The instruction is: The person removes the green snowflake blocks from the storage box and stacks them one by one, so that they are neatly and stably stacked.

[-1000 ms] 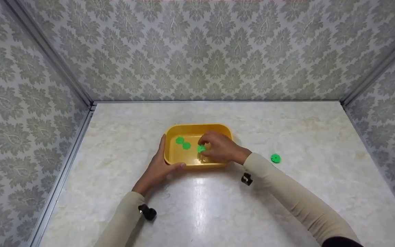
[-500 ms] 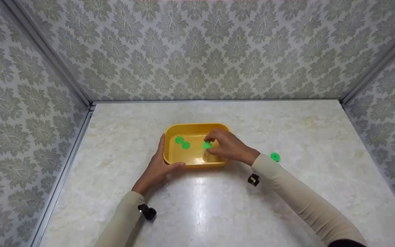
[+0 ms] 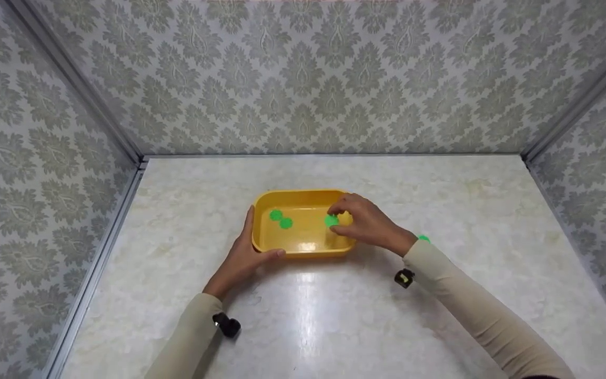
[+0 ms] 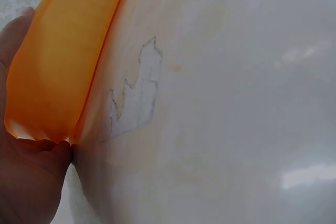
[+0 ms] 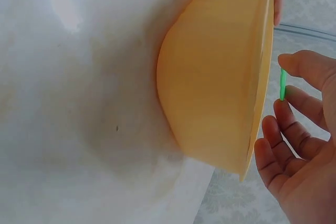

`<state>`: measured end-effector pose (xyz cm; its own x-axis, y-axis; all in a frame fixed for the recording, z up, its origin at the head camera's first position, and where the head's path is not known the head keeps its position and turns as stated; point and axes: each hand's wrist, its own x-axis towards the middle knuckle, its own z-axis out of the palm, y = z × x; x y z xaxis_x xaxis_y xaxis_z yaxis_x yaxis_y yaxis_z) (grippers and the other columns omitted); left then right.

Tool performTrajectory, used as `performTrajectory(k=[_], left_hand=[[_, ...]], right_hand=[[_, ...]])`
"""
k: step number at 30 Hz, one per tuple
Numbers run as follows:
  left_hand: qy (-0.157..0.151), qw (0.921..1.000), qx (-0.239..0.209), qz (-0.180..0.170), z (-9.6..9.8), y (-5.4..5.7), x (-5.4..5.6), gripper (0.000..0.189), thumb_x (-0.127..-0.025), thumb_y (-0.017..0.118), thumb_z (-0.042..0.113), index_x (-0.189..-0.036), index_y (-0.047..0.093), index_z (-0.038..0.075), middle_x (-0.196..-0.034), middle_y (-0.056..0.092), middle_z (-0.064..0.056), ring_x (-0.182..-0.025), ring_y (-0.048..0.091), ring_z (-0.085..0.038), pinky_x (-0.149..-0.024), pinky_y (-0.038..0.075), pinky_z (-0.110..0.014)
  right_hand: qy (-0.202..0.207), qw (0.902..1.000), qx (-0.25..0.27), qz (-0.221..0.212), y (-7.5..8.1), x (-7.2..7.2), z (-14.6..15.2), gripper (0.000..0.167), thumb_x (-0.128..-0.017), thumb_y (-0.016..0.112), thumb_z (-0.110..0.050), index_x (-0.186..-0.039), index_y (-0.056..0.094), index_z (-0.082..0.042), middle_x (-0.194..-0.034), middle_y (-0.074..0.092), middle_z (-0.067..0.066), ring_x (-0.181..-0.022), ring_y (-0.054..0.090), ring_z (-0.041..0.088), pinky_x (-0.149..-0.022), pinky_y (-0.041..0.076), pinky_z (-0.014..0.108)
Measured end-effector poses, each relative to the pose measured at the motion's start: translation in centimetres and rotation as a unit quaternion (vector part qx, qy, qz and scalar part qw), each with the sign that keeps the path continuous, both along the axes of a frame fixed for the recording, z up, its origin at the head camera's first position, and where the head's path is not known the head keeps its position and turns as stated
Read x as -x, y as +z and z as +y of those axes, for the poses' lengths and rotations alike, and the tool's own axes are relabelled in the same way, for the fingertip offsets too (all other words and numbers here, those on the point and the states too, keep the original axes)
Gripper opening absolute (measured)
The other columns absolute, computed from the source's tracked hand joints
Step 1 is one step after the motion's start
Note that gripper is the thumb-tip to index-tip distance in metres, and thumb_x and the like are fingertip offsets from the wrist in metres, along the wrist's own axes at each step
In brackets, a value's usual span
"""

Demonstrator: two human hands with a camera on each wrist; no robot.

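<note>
A yellow plastic basin point(image 3: 303, 253) stands on the table. My left hand point(image 3: 242, 258) grips its left end, thumb along the near rim and fingers on the left side; the left wrist view shows this hand point(image 4: 31, 177) against the basin wall point(image 4: 58, 61). Over the basin's right part, my right hand point(image 3: 371, 223) pinches a thin green disc point(image 3: 331, 220) with a notched edge. Seen edge-on in the right wrist view, the disc point(image 5: 282, 83) sits between thumb and fingertips, above rim level. Two more green discs, one point(image 3: 275, 215) touching the other point(image 3: 286, 223), lie on the basin floor.
Another green disc point(image 3: 424, 239) lies on the marbled table point(image 3: 466, 195) to the right, partly hidden by my right sleeve. Patterned walls point(image 3: 303, 79) enclose the table at the back and both sides.
My right hand has moved right and up inside the basin with the pinched green disc. My right forearm now partly covers the disc on the table. The left hand and basin have stayed put.
</note>
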<state>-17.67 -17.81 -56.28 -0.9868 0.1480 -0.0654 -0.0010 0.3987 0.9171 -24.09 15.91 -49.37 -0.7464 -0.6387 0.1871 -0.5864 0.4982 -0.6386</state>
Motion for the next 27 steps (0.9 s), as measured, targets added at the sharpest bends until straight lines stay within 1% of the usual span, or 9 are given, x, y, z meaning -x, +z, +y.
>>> performTrajectory(k=[3, 9, 11, 13, 16, 19, 24, 27], left_hand=[[0.0, 1.0, 0.001, 0.0, 0.0, 0.0, 0.0, 0.136, -0.088, 0.093, 0.045, -0.179, -0.007, 0.025, -0.184, 0.017, -0.002, -0.164, 0.03, -0.026, -0.134, 0.021, -0.055], [0.003, 1.0, 0.004, -0.001, 0.0, 0.0, 0.0, 0.136, -0.088, 0.093, 0.045, -0.179, -0.006, 0.026, -0.184, 0.018, -0.002, -0.163, 0.032, -0.026, -0.133, 0.023, -0.055], [0.006, 1.0, 0.006, -0.003, 0.0, -0.1, 0.1, 0.136, -0.088, 0.094, 0.046, -0.179, -0.006, 0.026, -0.184, 0.019, -0.002, -0.162, 0.033, -0.026, -0.133, 0.024, -0.055], [0.008, 0.9999, 0.007, -0.003, 0.1, 0.0, 0.0, 0.136, -0.088, 0.094, 0.046, -0.179, -0.005, 0.026, -0.183, 0.02, -0.003, -0.162, 0.034, -0.026, -0.133, 0.025, -0.054], [0.007, 1.0, 0.006, 0.0, 0.1, -0.1, 0.0, 0.136, -0.087, 0.095, 0.045, -0.179, -0.005, 0.026, -0.183, 0.021, -0.003, -0.16, 0.037, -0.026, -0.132, 0.026, -0.054], [0.007, 0.9999, 0.007, 0.003, 0.1, -0.1, 0.0, 0.136, -0.087, 0.095, 0.045, -0.179, -0.004, 0.026, -0.183, 0.021, -0.003, -0.159, 0.038, -0.026, -0.132, 0.027, -0.054], [0.008, 0.9999, 0.007, 0.001, 0.1, -0.1, 0.1, 0.136, -0.088, 0.094, 0.045, -0.179, -0.005, 0.026, -0.183, 0.02, -0.003, -0.16, 0.037, -0.026, -0.132, 0.026, -0.054], [0.01, 0.9999, 0.01, 0.0, 0.1, -0.1, 0.0, 0.137, -0.087, 0.095, 0.046, -0.179, -0.005, 0.026, -0.183, 0.02, -0.003, -0.16, 0.037, -0.026, -0.132, 0.027, -0.054]], right_hand=[[-0.011, 0.9999, 0.002, -0.001, 0.0, 0.0, 0.9, 0.026, -0.099, 0.085, -0.017, -0.122, 0.079, -0.007, -0.114, 0.07, 0.008, -0.107, 0.065, 0.036, -0.096, 0.056, 0.051], [-0.033, 0.9993, 0.014, -0.014, 0.1, -0.3, 2.7, 0.026, -0.099, 0.085, -0.016, -0.123, 0.08, -0.008, -0.112, 0.07, 0.006, -0.105, 0.064, 0.03, -0.095, 0.054, 0.06], [-0.042, 0.9989, 0.014, -0.015, 0.2, -0.4, 3.3, 0.026, -0.098, 0.085, -0.017, -0.123, 0.08, -0.01, -0.111, 0.07, 0.005, -0.105, 0.063, 0.03, -0.095, 0.053, 0.061], [-0.051, 0.9984, 0.013, -0.018, 0.2, -0.5, 3.8, 0.027, -0.097, 0.086, -0.016, -0.123, 0.081, -0.01, -0.112, 0.07, 0.004, -0.107, 0.064, 0.033, -0.095, 0.053, 0.061], [-0.061, 0.9979, 0.012, -0.02, 0.2, -0.7, 4.5, 0.027, -0.096, 0.088, -0.015, -0.122, 0.081, -0.01, -0.112, 0.07, 0.005, -0.108, 0.065, 0.037, -0.095, 0.053, 0.061], [-0.067, 0.9976, 0.01, -0.016, 0.2, -0.8, 5.3, 0.028, -0.096, 0.088, -0.015, -0.122, 0.081, -0.011, -0.112, 0.07, 0.005, -0.109, 0.065, 0.039, -0.094, 0.054, 0.059], [-0.075, 0.9971, 0.007, -0.01, 0.0, -1.0, 6.5, 0.028, -0.096, 0.089, -0.016, -0.122, 0.081, -0.012, -0.113, 0.071, 0.004, -0.109, 0.065, 0.037, -0.093, 0.054, 0.055], [-0.082, 0.9966, 0.003, -0.011, -0.2, -1.1, 7.1, 0.029, -0.095, 0.089, -0.017, -0.122, 0.081, -0.012, -0.113, 0.071, 0.003, -0.109, 0.065, 0.033, -0.094, 0.053, 0.054]])
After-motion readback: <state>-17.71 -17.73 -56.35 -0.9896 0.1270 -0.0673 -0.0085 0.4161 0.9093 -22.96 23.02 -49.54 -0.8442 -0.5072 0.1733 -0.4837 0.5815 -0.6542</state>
